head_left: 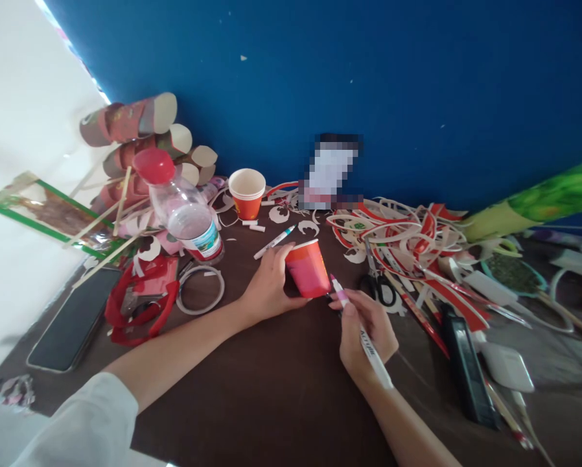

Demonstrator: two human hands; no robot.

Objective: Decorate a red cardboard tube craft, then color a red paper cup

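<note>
The left hand (269, 285) grips the orange-and-pink paper cup (308, 269) from its left side, fingers near the rim and thumb low. The cup is at the centre of the work area, tilted, rim upward; whether its base contacts the table (271, 402) cannot be determined. The right hand (366, 331) holds a pink marker (376, 364) between thumb and fingers, tip directed at the cup's right side. The tip is just beside the cup wall; contact cannot be confirmed.

Surrounding items: a teal marker (274, 242) lies just beyond the left hand. Behind it stands a stack of paper cups (247, 193). To the left of the work area are a clear bottle (184, 214) with a red cap, a pale coil (201, 290), a red band (145, 298) and a phone (74, 321). Decorated paper tubes (140, 123) are piled behind the bottle.

Obstructions: black-handled scissors (377, 288) lie near the right hand, on its far side. A tangled heap of red and white paper strips (398, 237) occupies the area beyond them. A black tool (468, 370) and a white adapter (507, 365) lie farther right. A blue panel (291, 84) bounds the rear.
</note>
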